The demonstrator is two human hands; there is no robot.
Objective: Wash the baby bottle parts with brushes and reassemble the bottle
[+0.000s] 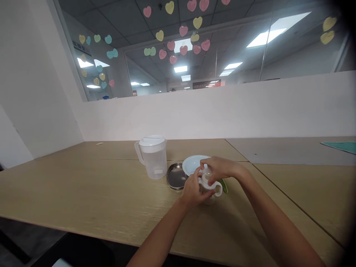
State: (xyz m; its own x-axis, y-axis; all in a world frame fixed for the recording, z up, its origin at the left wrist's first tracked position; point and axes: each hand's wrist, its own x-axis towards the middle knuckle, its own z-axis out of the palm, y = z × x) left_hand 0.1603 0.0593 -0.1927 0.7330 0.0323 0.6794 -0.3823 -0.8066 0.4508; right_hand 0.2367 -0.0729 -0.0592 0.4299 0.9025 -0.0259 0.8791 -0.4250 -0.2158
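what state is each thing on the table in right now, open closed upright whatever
jug: upright, lid on
dish: face up, visible part bare
plate: face up, partly hidden
bottle: upright, in both hands
green thing: mostly hidden, state unclear

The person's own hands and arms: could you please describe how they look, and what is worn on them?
The left hand and right hand are bare, without gloves. Both forearms are uncovered; no sleeve, watch, bracelet, cable or marking shows.
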